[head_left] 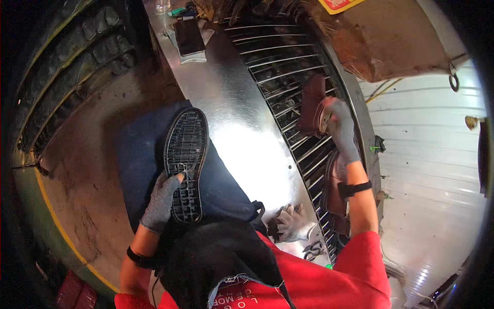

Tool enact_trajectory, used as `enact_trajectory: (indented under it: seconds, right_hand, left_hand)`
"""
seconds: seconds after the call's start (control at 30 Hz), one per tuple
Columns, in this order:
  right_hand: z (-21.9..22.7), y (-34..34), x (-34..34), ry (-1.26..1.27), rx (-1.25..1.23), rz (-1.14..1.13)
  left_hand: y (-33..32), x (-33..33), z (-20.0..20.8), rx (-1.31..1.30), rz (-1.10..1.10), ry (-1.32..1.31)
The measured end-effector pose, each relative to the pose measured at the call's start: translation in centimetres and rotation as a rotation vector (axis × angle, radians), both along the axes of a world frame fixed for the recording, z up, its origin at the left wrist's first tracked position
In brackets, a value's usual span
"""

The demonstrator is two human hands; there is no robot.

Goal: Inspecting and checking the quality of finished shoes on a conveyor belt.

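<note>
In a grey fingerless glove, my left hand point(161, 200) grips a black shoe sole point(188, 141) by its lower left side. The sole's ribbed inner face points up, above the dark blue cloth over my lap. Off to the right my right hand point(341, 126), gloved the same way, is closed on the edge of a dark brown shoe upper point(311, 103) over the metal rods. A second brown shoe upper point(336, 185) lies on the rods below my right wrist, partly covered by my forearm.
A shiny metal bench point(231, 108) runs beside the rod rack point(288, 67). On it lie a dark phone point(189, 37) on a white cloth, whitish gloves point(294, 224) and black scissors point(312, 251). Brown cardboard point(381, 36) hangs at the upper right. Racks of dark shoe-shaped pieces point(95, 38) stand far left.
</note>
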State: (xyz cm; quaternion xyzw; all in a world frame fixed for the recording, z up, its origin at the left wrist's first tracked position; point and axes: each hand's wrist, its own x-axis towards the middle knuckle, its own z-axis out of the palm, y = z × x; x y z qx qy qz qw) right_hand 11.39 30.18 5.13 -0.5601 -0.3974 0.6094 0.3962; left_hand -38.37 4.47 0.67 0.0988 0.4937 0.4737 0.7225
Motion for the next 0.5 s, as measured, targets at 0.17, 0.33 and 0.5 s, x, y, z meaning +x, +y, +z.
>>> enact_trajectory:
  seconds: [0.17,0.33,0.5]
  right_hand:
    - [-1.5,1.1,-0.4,-0.51,0.238,-0.116]
    - [-4.7,-0.8,1.2,-0.186,0.117,-0.029]
    - [1.5,-9.9,-9.2,0.259,-0.198,0.179]
  left_hand:
    - [-1.2,-0.5,-0.7,0.027,-0.018,0.04]
    - [-0.6,-0.4,1.8,0.128,-0.01,0.212]
    - [0.2,-1.9,4.8,0.535,0.061,0.611]
